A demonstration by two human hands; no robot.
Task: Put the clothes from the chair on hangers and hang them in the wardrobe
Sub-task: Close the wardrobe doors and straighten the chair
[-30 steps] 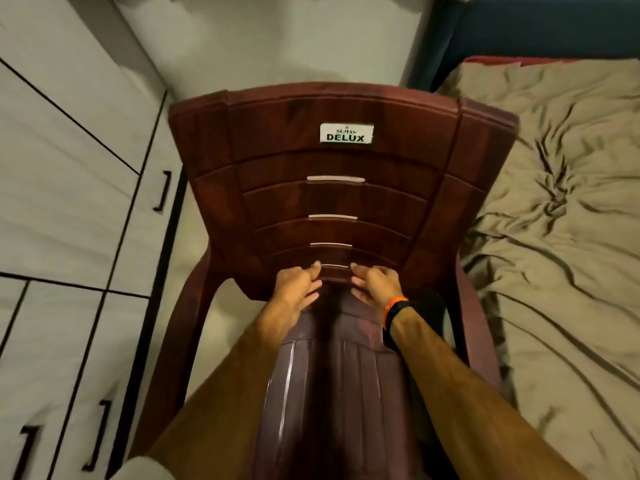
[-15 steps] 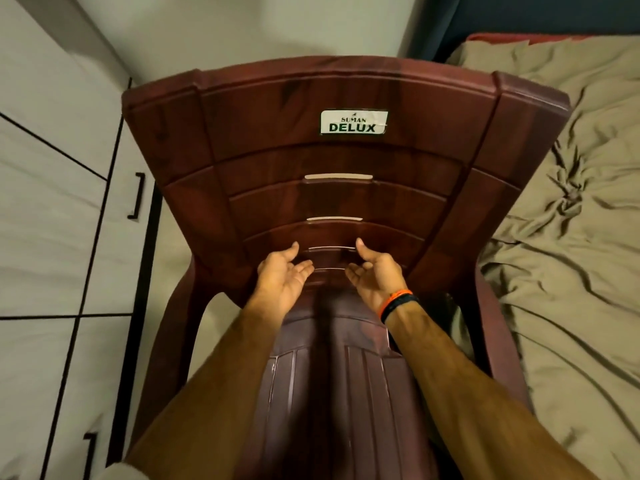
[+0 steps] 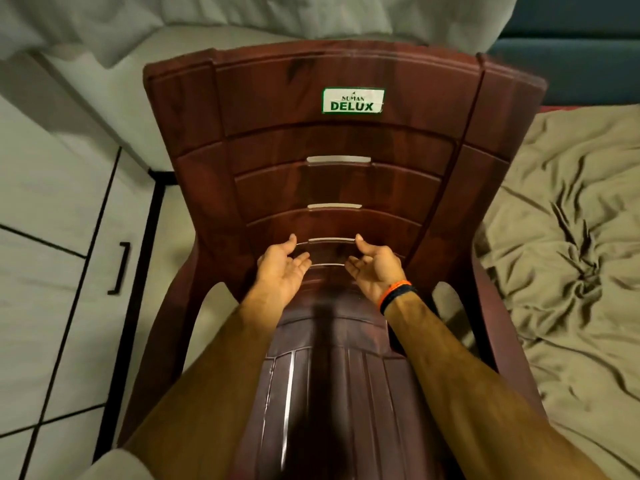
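Observation:
A dark maroon plastic chair [image 3: 343,140] with a "DELUX" sticker fills the middle of the view, its backrest facing me. No clothes lie on its seat. My left hand [image 3: 282,268] and my right hand [image 3: 375,268] hover palm-up, side by side, just above the back of the seat near the lowest backrest slats. Both have relaxed, slightly curved fingers and hold nothing. A black and orange band sits on my right wrist. White wardrobe doors [image 3: 52,258] with black handles stand along the left.
A bed with a crumpled beige sheet [image 3: 561,258] lies against the chair's right side. A dark blue headboard [image 3: 571,46] rises behind it. Pale floor shows between the chair and the wardrobe.
My hands left the lower backrest slat, turned palm-up and spread slightly apart. The view tilted upward, showing more of the chair's top.

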